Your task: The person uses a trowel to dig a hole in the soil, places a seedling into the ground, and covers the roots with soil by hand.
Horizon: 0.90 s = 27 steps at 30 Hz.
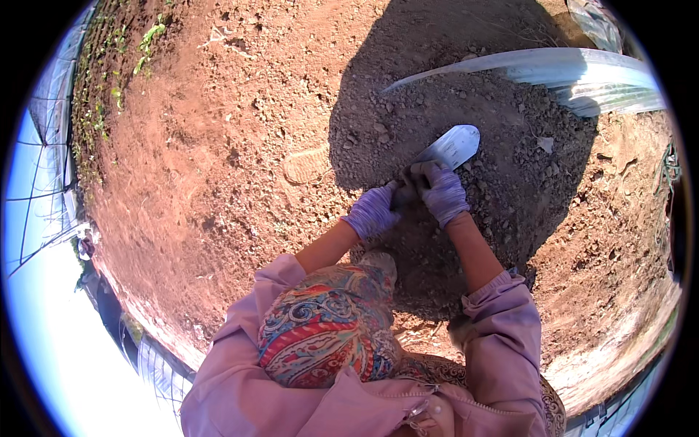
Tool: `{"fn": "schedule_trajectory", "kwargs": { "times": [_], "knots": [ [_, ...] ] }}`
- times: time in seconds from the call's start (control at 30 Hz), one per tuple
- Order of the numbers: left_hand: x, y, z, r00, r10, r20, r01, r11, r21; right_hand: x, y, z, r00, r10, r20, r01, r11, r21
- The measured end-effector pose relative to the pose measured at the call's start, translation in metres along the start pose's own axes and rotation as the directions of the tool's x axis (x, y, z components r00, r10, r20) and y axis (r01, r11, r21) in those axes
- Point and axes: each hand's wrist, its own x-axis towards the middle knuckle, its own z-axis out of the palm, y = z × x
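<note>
A silver metal hand tool (456, 145) with a flat, trowel-like blade and a blunt pointed tip is held low over the shaded soil. My right hand (441, 191), in a purple-and-white glove with dark fingers, grips it at the near end of the blade. Close beside it, my left hand (374, 212), gloved alike, curls its fingers at the tool's near end. The gloves mostly hide that near end, so its shape is unclear. Dry, crumbly brown soil (377, 131) with small clods lies around the blade.
Translucent plastic sheeting (595, 82) stretches across the ground at upper right. A shoe print (307, 165) marks the soil left of my hands. Green seedlings (147, 43) grow at upper left. My patterned trouser knee (322, 328) is bent below my left forearm. A metal frame (41, 164) stands at far left.
</note>
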Motion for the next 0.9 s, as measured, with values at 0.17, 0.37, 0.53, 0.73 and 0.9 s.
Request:
{"fn": "schedule_trajectory", "kwargs": {
  "times": [0.17, 0.37, 0.53, 0.73, 0.9],
  "knots": [
    [-0.002, -0.003, -0.003, 0.998, 0.051, -0.029, -0.051, 0.999, 0.006, 0.001, -0.023, -0.019, 0.944, 0.246, 0.22, -0.175, 0.939, -0.296],
    [-0.001, 0.01, -0.006, 0.998, -0.037, 0.056, 0.034, 0.998, 0.048, 0.027, -0.016, -0.022, 0.886, -0.009, 0.464, 0.176, 0.932, -0.317],
    [-0.004, 0.015, -0.011, 0.997, -0.048, 0.068, 0.045, 0.998, 0.052, 0.031, -0.017, -0.028, 0.856, -0.187, 0.482, 0.333, 0.913, -0.236],
    [-0.001, 0.01, -0.006, 0.998, -0.048, 0.029, 0.046, 0.997, 0.055, 0.021, 0.004, 0.001, 0.974, -0.224, -0.032, 0.222, 0.974, -0.056],
    [0.003, 0.001, 0.0, 1.0, 0.003, 0.015, -0.004, 1.0, 0.028, 0.021, 0.004, -0.007, 0.974, 0.125, -0.19, -0.037, 0.912, 0.409]
  ]
}}
